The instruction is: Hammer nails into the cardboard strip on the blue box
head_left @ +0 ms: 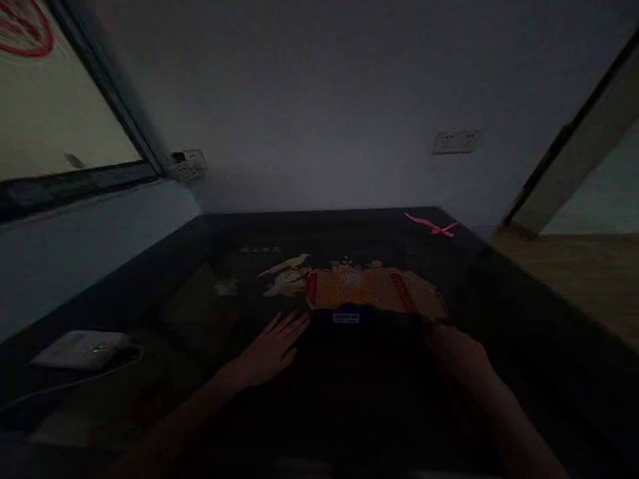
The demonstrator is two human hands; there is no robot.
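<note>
Left hand (272, 349) flat on dark cloth (349, 379), right hand (456, 356) at edge

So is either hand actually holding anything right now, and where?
Left hand lies flat and open on the dark table, holding nothing. Right hand sits at the near right corner of the orange bag; too dark to tell if it grips it.

Glossy dark table (499, 293), crinkled orange packet (374, 289)
</note>
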